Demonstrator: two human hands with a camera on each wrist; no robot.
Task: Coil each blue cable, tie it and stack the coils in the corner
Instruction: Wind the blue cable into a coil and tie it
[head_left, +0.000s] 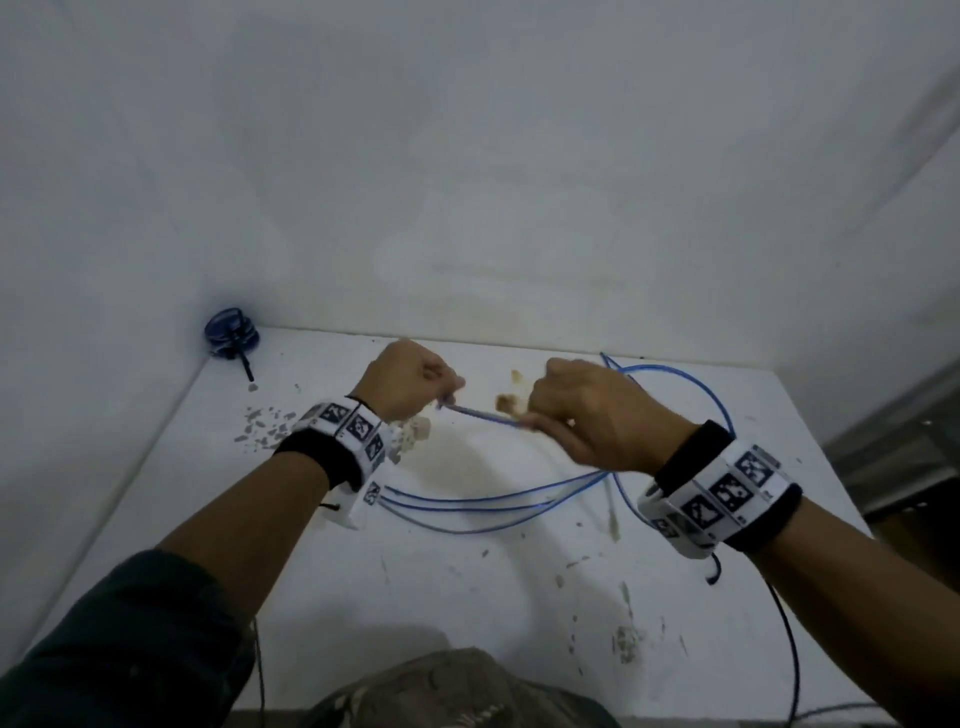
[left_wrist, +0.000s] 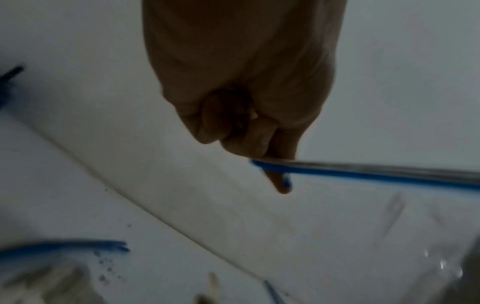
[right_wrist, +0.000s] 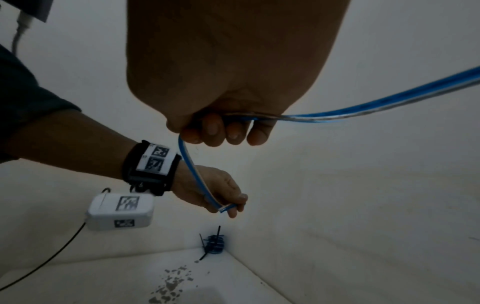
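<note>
A blue cable (head_left: 480, 414) stretches taut between both hands above the white table (head_left: 467, 597). My left hand (head_left: 415, 382) pinches its free end (left_wrist: 270, 166) between thumb and forefinger, also seen from the right wrist (right_wrist: 226, 206). My right hand (head_left: 582, 410) grips the same cable (right_wrist: 337, 115) in a fist a short way along. More loose blue cables (head_left: 493, 506) lie in loops on the table under my wrists and curve round behind my right hand. Tied blue coils (head_left: 230, 333) with black ties are stacked in the far left corner (right_wrist: 214, 243).
White walls close the table at the back and left. Chipped paint flecks (head_left: 265, 428) and brown stains (head_left: 506, 402) mark the top. A black wire (head_left: 789, 639) hangs off the right front edge. A metal frame (head_left: 893, 447) stands at the right.
</note>
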